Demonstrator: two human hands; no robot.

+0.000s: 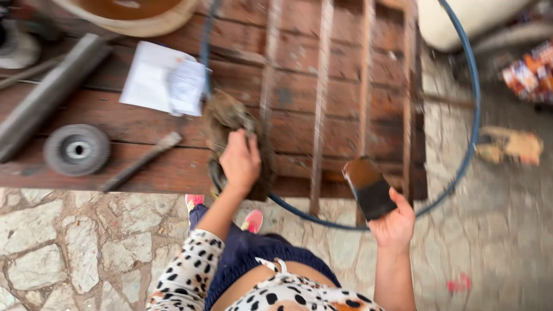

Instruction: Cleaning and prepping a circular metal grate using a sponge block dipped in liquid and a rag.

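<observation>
Right hand: the right hand (394,222) sits nearest the body, fingers curled shut round the lower end of a dark flat block (368,187) whose top face is rust-brown (the frame is blurred, so its material is hard to tell).
Block, handling: it looks stiff and light enough for one hand; the bare lower end is the natural place to grip, and that is where the fingers lie, the brown end pointing away from the palm.
Left hand: the left hand (239,161) presses down, fingers bent and closed on a crumpled brown rag (227,118).
Rag, handling: soft and limp, likely grimy; it bunches under the palm and spills beyond the fingertips.
Hoop: a thin blue hoop (473,109) passes under the rag and curves just in front of the block.
Table: the slatted wooden table (340,75) holds a grey grinding disc (76,150), a white paper (164,78) and a grey pipe (49,95) further left.
</observation>
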